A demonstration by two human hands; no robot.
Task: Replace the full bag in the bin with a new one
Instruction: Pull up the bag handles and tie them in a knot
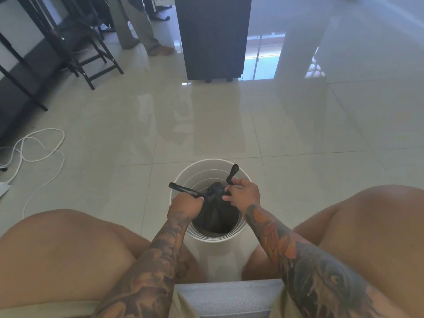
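Both hands (187, 204) (244, 191) seemingly pinching bag (214, 212) ties

Glossy pale floor tiles (298, 125), dark cabinet (213, 37), black chairs (91, 49), white cable (39, 145) at left.

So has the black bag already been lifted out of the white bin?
No, the black bag sits down inside the white bin, while the left hand and right hand hold its ties.

Domestic interior: glossy tiled floor (298, 125), dark chairs (91, 49) and a cabinet (212, 37) beyond the hands.
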